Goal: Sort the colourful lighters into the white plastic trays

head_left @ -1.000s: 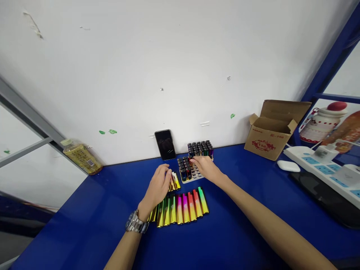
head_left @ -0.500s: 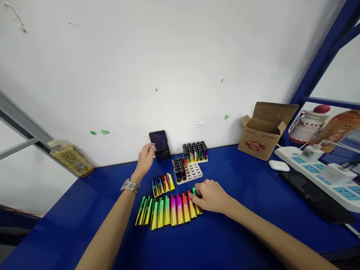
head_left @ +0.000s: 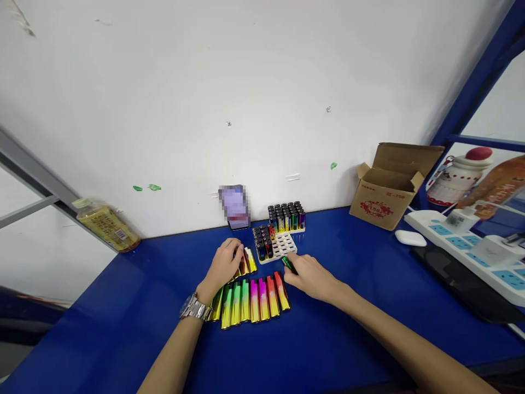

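Observation:
My right hand (head_left: 308, 275) pinches a green lighter (head_left: 289, 265), raised just in front of the white perforated tray (head_left: 286, 245). My left hand (head_left: 225, 261) is bent down over a short row of lighters (head_left: 247, 264), hiding its left part. Its fingers are curled together, and what they hold, if anything, is hidden. Nearer to me lies a longer row of shiny lighters (head_left: 254, 300) in green, purple and red fading to gold. The tray's left part carries upright lighters with black tops; its right part shows bare slots. Behind it, a second tray (head_left: 301, 230) holds several upright lighters.
A phone (head_left: 239, 221) leans against the wall, its screen blurred. At left a yellow bottle (head_left: 107, 225) tilts against the frame. On the right are an open cardboard box (head_left: 375, 203), a white case (head_left: 410, 238), a power strip (head_left: 463, 249) and a black flat object (head_left: 463, 284).
My left hand has come down from beside the phone onto the short row. My right hand has lifted the green lighter from the right end of the long row towards the tray. The phone screen has lit up.

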### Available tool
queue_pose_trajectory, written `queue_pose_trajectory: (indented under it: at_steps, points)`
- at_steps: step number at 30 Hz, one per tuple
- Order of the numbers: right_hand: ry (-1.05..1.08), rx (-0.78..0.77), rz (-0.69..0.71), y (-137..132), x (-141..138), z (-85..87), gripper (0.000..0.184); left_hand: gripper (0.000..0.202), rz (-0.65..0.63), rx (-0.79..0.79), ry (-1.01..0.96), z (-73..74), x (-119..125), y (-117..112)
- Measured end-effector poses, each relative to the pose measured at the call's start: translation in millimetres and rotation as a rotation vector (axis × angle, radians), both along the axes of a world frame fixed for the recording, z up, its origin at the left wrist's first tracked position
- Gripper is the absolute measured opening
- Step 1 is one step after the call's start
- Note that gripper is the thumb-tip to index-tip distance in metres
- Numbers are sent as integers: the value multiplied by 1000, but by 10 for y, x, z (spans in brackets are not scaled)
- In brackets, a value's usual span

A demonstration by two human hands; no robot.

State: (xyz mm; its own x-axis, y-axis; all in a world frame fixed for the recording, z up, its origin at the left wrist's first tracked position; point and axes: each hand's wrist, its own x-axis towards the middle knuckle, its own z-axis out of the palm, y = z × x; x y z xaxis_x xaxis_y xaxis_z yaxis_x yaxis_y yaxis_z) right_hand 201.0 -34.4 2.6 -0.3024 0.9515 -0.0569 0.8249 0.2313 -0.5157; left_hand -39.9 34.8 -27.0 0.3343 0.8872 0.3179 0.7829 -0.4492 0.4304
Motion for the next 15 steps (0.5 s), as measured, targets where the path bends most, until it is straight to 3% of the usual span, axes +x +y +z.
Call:
queue_pose_trajectory:
  at_steps: [3,8,12,15]
  points:
    - [313,47,19,89,28,-42,14,29,-9,-1,60,6,5,-5]
    - [792,65,-177,333,-56,-62,21,29,-14,28,109,-2,5,-18]
    - [1227,-95,-128,452,-177,-94,12,28,-8,38,143,-12,7,-28]
    - [1362,-145,-147,451,-227,-143,21,28,-12,34,152,-14,8,-30]
